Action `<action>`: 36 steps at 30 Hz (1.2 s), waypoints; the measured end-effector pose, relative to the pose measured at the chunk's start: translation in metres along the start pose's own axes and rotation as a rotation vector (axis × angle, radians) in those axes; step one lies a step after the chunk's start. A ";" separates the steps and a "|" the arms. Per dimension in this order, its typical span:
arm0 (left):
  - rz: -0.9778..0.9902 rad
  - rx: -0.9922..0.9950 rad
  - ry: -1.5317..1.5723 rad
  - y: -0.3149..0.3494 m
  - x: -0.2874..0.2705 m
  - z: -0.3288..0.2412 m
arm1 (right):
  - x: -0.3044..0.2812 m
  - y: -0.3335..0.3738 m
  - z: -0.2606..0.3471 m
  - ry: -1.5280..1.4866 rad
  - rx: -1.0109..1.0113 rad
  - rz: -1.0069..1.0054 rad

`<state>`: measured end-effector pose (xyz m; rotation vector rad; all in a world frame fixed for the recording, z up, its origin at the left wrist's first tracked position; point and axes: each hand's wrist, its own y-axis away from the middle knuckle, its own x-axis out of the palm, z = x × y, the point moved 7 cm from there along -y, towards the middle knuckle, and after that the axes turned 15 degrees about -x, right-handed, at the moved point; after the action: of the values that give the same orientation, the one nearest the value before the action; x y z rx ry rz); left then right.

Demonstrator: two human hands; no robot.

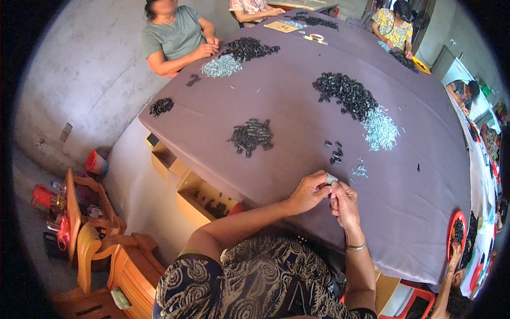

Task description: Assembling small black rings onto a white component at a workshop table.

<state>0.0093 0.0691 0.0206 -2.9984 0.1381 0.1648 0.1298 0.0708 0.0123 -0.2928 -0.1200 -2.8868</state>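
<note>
Patterned black-and-tan clothing (255, 287) lowest, closest to the lens. Both forearms up from it, meeting over the near edge of a purple-grey tablecloth (297, 175). Left hand (309, 192) curled, fingertips pinched around a small silvery part (332, 178). Right hand (345, 204) curled too, thumb and fingertips pressed against the same part from below; thin bangle (356, 246) on that wrist. Part itself held between the two sets of fingertips, just above the cloth.

Just beyond the fingertips, a few loose silvery pieces (360, 171), and slightly farther a handful of small black parts (334, 151). Farther still from the fingers, to their right, a heap of silvery pieces (381, 129) touching a big pile of black parts (345, 94). Beyond and left of the fingers, a smaller black cluster (251, 136). Well past all that, another person in a green top (178, 37) with hands beside a further black pile (247, 49). Left of the elbows, below table level, open cardboard boxes (204, 199).
</note>
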 end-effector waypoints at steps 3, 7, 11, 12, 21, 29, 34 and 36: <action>-0.011 0.033 0.046 0.000 0.003 0.002 | -0.003 0.001 -0.004 0.041 0.006 0.005; -0.042 -0.004 -0.003 0.002 0.003 -0.001 | -0.003 0.002 -0.002 0.058 0.011 0.009; -0.017 -0.012 0.037 0.002 0.003 0.011 | -0.001 -0.001 -0.008 0.044 0.004 0.019; -0.013 -0.003 0.034 0.003 0.003 0.009 | -0.001 -0.001 -0.006 0.044 -0.006 0.017; -0.017 -0.032 0.069 -0.003 0.004 0.007 | 0.002 0.000 0.000 0.089 0.022 0.013; -0.021 -0.022 -0.037 -0.001 0.004 0.006 | 0.000 0.000 -0.001 0.083 0.003 0.011; -0.022 -0.010 -0.023 0.000 0.003 0.004 | 0.001 0.000 -0.001 0.106 0.010 0.018; -0.019 -0.018 -0.005 -0.001 0.003 0.007 | 0.002 0.000 -0.002 0.097 0.016 0.024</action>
<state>0.0118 0.0707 0.0135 -3.0155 0.1087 0.1731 0.1276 0.0702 0.0105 -0.1494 -0.1218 -2.8685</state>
